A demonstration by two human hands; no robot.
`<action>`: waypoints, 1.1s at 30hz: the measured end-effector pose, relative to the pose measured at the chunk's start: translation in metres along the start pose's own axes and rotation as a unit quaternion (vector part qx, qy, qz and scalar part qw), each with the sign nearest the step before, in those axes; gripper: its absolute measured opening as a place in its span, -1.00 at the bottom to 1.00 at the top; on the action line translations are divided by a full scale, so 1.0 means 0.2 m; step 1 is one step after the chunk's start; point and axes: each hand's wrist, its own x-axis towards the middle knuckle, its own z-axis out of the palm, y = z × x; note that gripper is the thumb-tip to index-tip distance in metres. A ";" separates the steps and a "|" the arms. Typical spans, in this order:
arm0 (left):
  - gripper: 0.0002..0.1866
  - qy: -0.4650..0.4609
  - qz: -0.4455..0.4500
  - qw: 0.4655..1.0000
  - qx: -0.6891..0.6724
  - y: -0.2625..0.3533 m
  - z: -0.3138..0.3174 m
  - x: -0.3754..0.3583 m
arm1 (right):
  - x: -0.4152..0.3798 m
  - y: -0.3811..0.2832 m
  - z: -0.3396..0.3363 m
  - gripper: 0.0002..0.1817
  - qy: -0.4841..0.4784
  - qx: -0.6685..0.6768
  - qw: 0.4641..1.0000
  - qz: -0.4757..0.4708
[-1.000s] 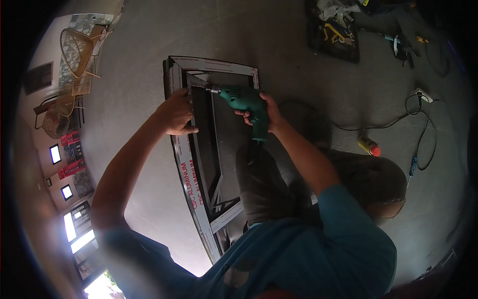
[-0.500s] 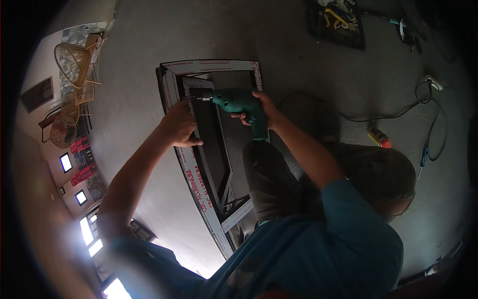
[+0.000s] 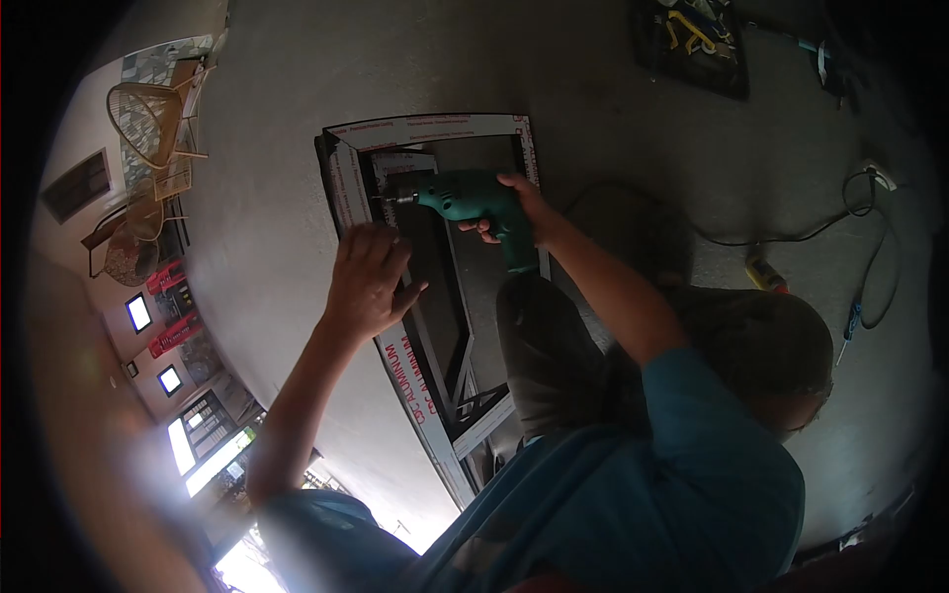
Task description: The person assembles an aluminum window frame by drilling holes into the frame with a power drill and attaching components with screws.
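A green corded drill (image 3: 474, 198) lies across the upper part of the frame, its chuck pointing left. My right hand (image 3: 514, 212) is wrapped round its handle. The bit end is over the inner bar of an aluminium frame (image 3: 420, 395) covered in printed white-and-red film. My left hand (image 3: 371, 282) is over the frame's left side, just below the chuck, with its thumb apart from the fingers; nothing shows in it. My knee is beneath the drill's handle.
A black tray of tools (image 3: 692, 40) is at the upper right. A black cable (image 3: 771, 240) runs to a socket block (image 3: 880, 176). Near it lie a yellow can (image 3: 761, 273) and a blue screwdriver (image 3: 852, 321). Rattan chairs (image 3: 148, 124) stand at the far left.
My left hand has moved down and away from the drill's tip, its back now turned up. My right hand still holds the drill. The whole view has shifted slightly.
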 end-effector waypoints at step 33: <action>-0.10 0.247 -0.376 0.804 -0.389 0.14 0.29 -0.09 | 0.03 0.01 -0.03 -0.27 -0.073 -0.030 0.997 -0.025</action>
